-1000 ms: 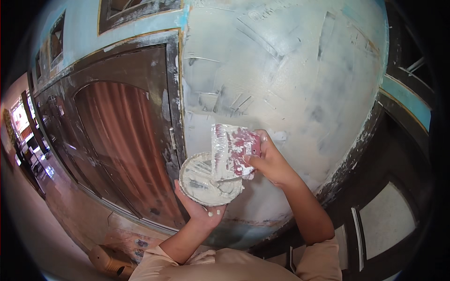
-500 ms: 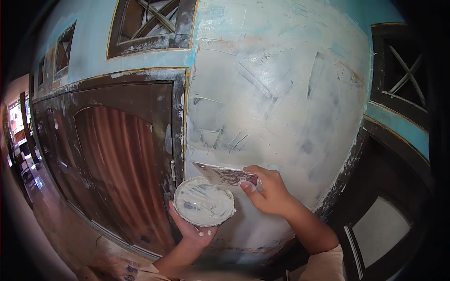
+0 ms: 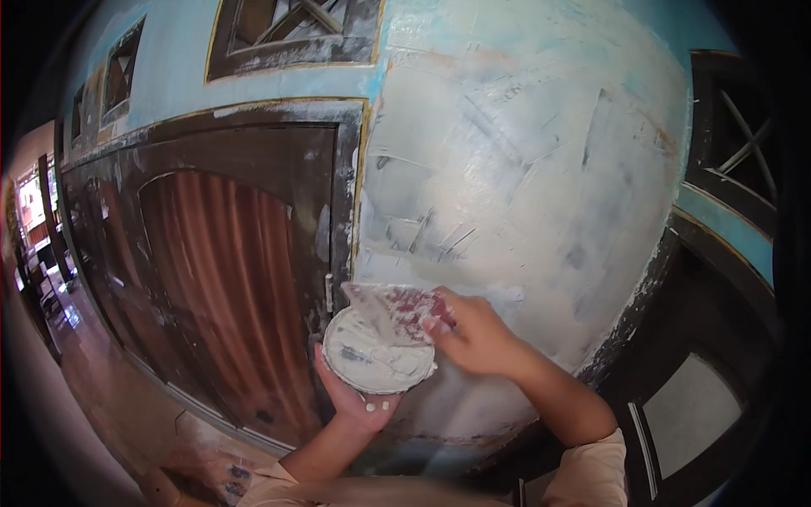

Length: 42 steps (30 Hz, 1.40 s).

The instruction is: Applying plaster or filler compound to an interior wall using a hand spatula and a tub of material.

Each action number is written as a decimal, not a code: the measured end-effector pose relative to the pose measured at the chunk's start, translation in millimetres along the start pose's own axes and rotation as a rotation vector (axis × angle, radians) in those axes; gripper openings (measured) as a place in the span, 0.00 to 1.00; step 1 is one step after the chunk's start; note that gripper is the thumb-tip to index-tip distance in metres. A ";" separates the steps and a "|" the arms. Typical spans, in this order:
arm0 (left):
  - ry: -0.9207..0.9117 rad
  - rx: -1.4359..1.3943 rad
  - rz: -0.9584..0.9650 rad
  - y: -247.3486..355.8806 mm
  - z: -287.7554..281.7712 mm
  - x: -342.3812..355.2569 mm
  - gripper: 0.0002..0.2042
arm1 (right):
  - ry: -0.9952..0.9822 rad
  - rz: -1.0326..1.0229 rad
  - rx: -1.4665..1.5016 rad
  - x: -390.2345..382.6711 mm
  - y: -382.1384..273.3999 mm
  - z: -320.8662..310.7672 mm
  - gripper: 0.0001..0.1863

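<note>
My left hand point(image 3: 359, 412) holds a round, shallow tub point(image 3: 334, 372) from beneath, palm up. Thick off-white putty point(image 3: 380, 365) fills it, with a darker scraped patch showing. Two small white blobs lie on the heel of that hand. My right hand point(image 3: 475, 334) grips a wide, flat putty scraper point(image 3: 390, 308), thumb on its near face. The reddish blade is smeared with putty, and its lower edge meets the putty at the tub's far right side. Behind both hands stands a wall point(image 3: 524, 194) coated in patchy white and grey putty, with scraped ridges.
To the left is a dark wooden door frame point(image 3: 342, 194) with a reddish-brown curtain point(image 3: 241, 237) behind its arched panel. A dark door point(image 3: 638, 338) with a pale panel stands at the right. Turquoise paint point(image 3: 308, 83) shows around the small crossed-bar windows. A tiled floor point(image 3: 101, 372) runs off left.
The scraper has tipped and come down onto the putty, its broad face now turned toward me. Both hands and the tub sit slightly further right in view, and the whole scene has shifted.
</note>
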<state>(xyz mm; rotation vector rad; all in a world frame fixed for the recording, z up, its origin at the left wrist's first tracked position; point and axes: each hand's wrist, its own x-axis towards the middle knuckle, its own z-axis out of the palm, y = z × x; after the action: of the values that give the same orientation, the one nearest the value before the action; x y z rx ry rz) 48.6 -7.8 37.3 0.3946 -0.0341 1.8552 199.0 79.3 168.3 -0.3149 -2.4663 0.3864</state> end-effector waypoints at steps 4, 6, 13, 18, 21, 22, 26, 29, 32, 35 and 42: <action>-0.011 -0.038 -0.008 8.1 -1.4 2.8 0.42 | 0.314 -0.044 0.372 19.0 7.2 -8.9 0.13; -0.031 -0.051 -0.018 12.4 3.3 -0.2 0.41 | 0.331 -0.048 0.356 24.8 6.7 -15.4 0.13; 0.032 -0.059 0.042 23.5 -13.8 0.6 0.42 | 0.472 -0.499 -0.524 72.1 -17.3 -63.0 0.15; 0.070 -0.051 0.048 28.7 -23.5 -0.8 0.42 | 0.624 -0.783 -1.197 135.5 -28.9 -119.3 0.14; 0.038 -0.049 0.055 31.5 -33.0 0.1 0.42 | 0.710 -0.846 -1.361 171.9 -31.1 -156.2 0.14; 0.044 -0.041 0.061 33.0 -37.0 -0.2 0.43 | 0.721 -0.801 -1.398 180.3 -32.1 -164.4 0.15; 0.069 -0.048 0.021 39.9 -50.5 1.4 0.42 | 0.713 -0.794 -1.486 214.3 -31.0 -188.9 0.16; 0.065 -0.045 0.018 44.2 -46.4 2.7 0.42 | 0.685 -0.700 -1.540 224.7 -25.3 -189.6 0.18; 0.058 0.002 0.053 48.7 -47.2 4.6 0.41 | 0.648 -0.595 -1.562 218.2 -19.0 -192.6 0.20; 0.067 -0.024 0.056 54.0 -51.3 3.3 0.41 | 0.571 -0.605 -1.606 208.3 -21.3 -202.5 0.21; 0.071 -0.004 0.023 59.1 -47.6 8.6 0.40 | 0.697 -0.530 -1.698 225.2 -36.8 -207.5 0.20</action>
<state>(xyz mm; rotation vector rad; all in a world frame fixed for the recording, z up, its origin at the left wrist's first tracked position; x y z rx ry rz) -20.7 -8.3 5.2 0.3269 0.0060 1.8906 144.3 156.7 461.8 -0.3140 -1.4660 -1.7630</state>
